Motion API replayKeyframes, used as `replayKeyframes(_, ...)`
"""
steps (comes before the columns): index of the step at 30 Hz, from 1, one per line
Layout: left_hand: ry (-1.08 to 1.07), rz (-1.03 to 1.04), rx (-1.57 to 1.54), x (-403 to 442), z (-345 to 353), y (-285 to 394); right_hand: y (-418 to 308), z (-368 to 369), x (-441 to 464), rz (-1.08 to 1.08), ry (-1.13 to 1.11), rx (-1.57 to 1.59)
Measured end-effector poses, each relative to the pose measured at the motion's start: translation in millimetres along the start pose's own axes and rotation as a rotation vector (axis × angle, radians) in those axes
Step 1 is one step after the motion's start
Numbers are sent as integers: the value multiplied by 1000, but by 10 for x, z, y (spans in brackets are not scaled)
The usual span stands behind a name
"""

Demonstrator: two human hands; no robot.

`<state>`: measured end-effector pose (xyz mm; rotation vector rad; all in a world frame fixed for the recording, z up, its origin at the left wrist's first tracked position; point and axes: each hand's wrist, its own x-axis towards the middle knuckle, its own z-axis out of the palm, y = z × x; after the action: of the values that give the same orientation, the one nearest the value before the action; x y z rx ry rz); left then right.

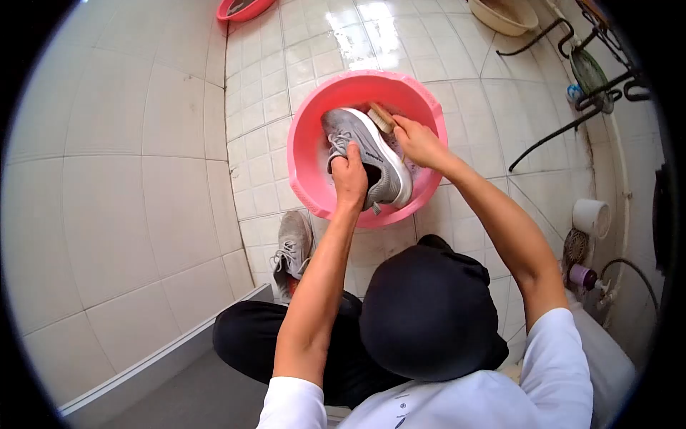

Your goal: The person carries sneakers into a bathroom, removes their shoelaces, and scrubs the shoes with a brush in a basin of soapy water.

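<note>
My left hand grips a grey sneaker by its opening, the thumb lying toward the laces. The shoe has a white sole and is tilted over a pink basin that holds some sudsy water. In my right hand is a scrub brush with a wooden back and pale bristles. Its bristles are at the white edge of the sole near the toe; whether they press on it I cannot tell. A second grey sneaker rests on the floor, left of my left forearm.
White tiles cover the floor, with a tiled wall at left. Another pink basin and a cream basin stand farther off. A black metal rack juts in at right, above a white container and a purple bottle.
</note>
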<state>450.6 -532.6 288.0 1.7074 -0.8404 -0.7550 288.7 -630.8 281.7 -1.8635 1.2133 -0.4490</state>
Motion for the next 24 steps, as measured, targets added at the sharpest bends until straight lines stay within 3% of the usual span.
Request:
replayKeyframes(3,95,59,106,-52,47,-26,-28,6,1,-13,86,74)
replayKeyframes(10,189,152,359,-190,166,134,-13,-4,-58,36,40,69)
replayKeyframes(14,288,491,412,-99,312,-92,-19,-15,-162,17,51,141)
replayKeyframes(24,237,495,702,49,109,-461,81,-17,-204,48,59,145)
